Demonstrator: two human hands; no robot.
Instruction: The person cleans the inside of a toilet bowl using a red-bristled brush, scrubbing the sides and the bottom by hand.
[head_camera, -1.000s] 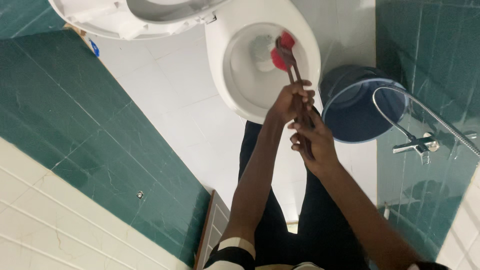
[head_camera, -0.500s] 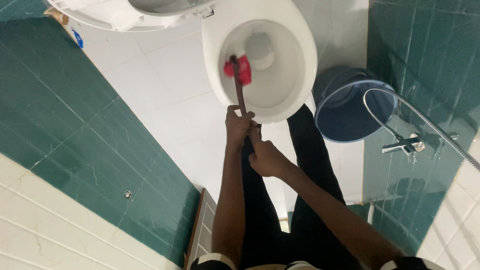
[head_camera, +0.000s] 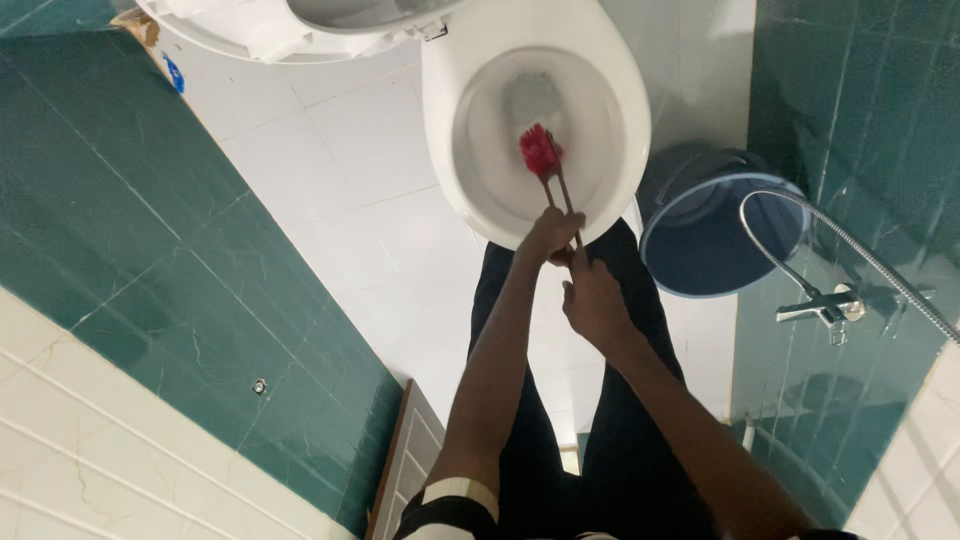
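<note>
Head view, looking straight down. Both hands grip 1 toilet brush (head_camera: 552, 175) over the white toilet bowl (head_camera: 610, 90).

Left hand (head_camera: 549, 237): fingers wrapped closed around the brown handle, higher up the shaft, just at the front rim of the bowl. Right hand (head_camera: 592, 300): fingers closed around the lower end of the same handle, just behind the left hand, nearly touching it. Both forearms run up from the bottom edge; the left one shows a black and white sleeve cuff (head_camera: 458, 497).

Brush: thin brown handle slanting up and to the left from the hands; red bristle head (head_camera: 538, 150) inside the bowl, against the inner wall below the drain opening. Cannot tell whether the bristles sit in water.

Toilet seat and lid (head_camera: 270, 30) raised, visible at the top left edge.

Surroundings: blue bucket (head_camera: 720, 235) on the white floor tiles (head_camera: 330, 170), just beside the bowl on the right. Metal shower hose (head_camera: 860, 240) arcs over the bucket rim and runs to a chrome tap (head_camera: 825, 303) on the green tiled wall (head_camera: 860, 100) at right. Second green tiled wall (head_camera: 150, 260) at left, with cream tiles (head_camera: 90, 450) further along it. Person's legs in black trousers (head_camera: 620, 470) stand in front of the bowl.
</note>
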